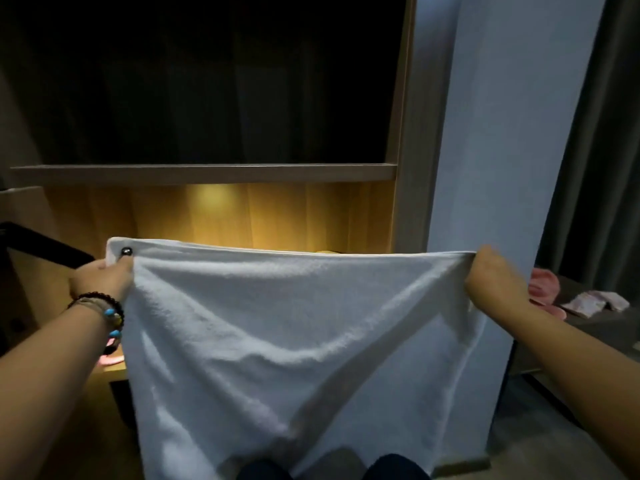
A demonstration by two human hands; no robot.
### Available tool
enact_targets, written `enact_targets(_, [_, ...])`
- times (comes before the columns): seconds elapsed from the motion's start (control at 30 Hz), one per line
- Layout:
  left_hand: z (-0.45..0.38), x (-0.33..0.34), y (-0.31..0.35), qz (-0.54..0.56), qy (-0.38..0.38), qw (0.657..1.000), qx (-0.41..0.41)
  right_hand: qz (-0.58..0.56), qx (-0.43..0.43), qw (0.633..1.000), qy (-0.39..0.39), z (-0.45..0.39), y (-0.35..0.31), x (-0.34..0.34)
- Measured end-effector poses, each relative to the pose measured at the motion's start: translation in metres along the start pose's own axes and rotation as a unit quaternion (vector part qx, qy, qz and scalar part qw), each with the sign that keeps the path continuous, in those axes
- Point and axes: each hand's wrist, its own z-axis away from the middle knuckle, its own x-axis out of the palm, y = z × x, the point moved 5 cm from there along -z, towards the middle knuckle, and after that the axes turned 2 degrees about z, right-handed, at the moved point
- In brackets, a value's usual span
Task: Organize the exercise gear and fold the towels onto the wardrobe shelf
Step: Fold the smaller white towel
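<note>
The single head view looks forward and slightly down from the person's own height, close behind the stretched towel (298, 327), facing the wardrobe shelf (207, 173) (a wide lens, bowing the edges); both forearms enter from below.

The towel (294, 341), pinched at its top corners by the left hand (98, 278) and the right hand (495, 282), hangs like a screen and hides nearly all of the lit wardrobe shelf (114, 370) behind and below the grips. Its lower edge runs out of the picture's bottom. Just above the top hem, between the two grips, a sliver of something pale yellow (329, 251) peeks out, too little to name. Below the left wrist a pink thing (110, 360) is mostly covered. The compartment (207, 81) above is too dark to read. The fingertips lie behind the cloth.
</note>
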Motion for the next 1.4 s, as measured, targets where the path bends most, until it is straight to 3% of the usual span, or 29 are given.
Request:
enact_targets(0.07, [0.003,-0.001,0.002,-0.007,-0.013,1.000,-0.008,0.000,0.014,1.000,-0.002,-0.007,-0.004,-0.005])
enact_targets(0.17, [0.011,-0.001,0.008,-0.026,-0.013,1.000,0.007,0.080,-0.094,0.990,0.069,-0.010,-0.009,-0.021])
enact_targets(0.23, [0.016,0.001,0.016,-0.059,-0.010,0.997,0.040,0.157,-0.136,0.977,0.058,-0.014,-0.001,-0.023])
enact_targets(0.33, [0.022,0.006,0.022,-0.063,-0.007,0.997,0.047,0.188,-0.100,0.976,0.037,-0.018,0.011,-0.032])
enact_targets(0.47, [0.020,0.009,0.014,0.000,-0.021,1.000,-0.019,0.083,0.007,0.996,0.017,-0.018,0.017,-0.031])
enact_targets(0.53, [0.021,0.011,0.008,0.024,-0.027,0.997,-0.073,-0.044,0.074,0.996,-0.036,-0.025,0.015,-0.030])
enact_targets(0.57, [0.024,0.014,0.007,0.033,-0.028,0.994,-0.098,-0.142,0.110,0.980,-0.089,-0.027,0.012,-0.025])
enact_targets(0.63, [0.032,0.026,0.008,0.049,-0.036,0.991,-0.120,-0.353,0.172,0.906,-0.161,-0.021,-0.008,-0.018])
enact_targets(0.7, [0.041,0.043,0.017,0.046,-0.062,0.991,-0.113,-0.464,0.150,0.852,-0.189,-0.012,-0.039,-0.020])
enact_targets(0.9, [0.059,0.085,0.037,0.129,-0.128,0.976,-0.119,-0.497,0.044,0.814,-0.298,0.001,-0.096,-0.033])
enact_targets(0.93, [0.059,0.090,0.039,0.126,-0.134,0.976,-0.113,-0.476,0.013,0.823,-0.310,0.001,-0.103,-0.036])
enact_targets(0.97, [0.059,0.093,0.042,0.120,-0.135,0.978,-0.104,-0.416,-0.035,0.856,-0.305,-0.001,-0.107,-0.039])
enact_targets(1.03, [0.058,0.096,0.047,0.117,-0.130,0.980,-0.095,-0.209,-0.137,0.937,-0.243,-0.009,-0.113,-0.045])
enact_targets(1.07, [0.055,0.097,0.048,0.123,-0.124,0.980,-0.092,-0.137,-0.167,0.955,-0.205,-0.014,-0.114,-0.046])
enact_targets(1.1, [0.052,0.096,0.049,0.125,-0.112,0.982,-0.090,-0.102,-0.182,0.962,-0.174,-0.019,-0.114,-0.048])
enact_targets(1.23, [0.048,0.095,0.052,0.127,-0.082,0.986,-0.072,-0.139,-0.185,0.968,-0.097,-0.037,-0.114,-0.055])
enact_targets(1.4, [0.075,0.128,0.073,0.134,-0.172,0.976,-0.009,-0.200,-0.290,0.934,-0.057,-0.022,-0.160,-0.053])
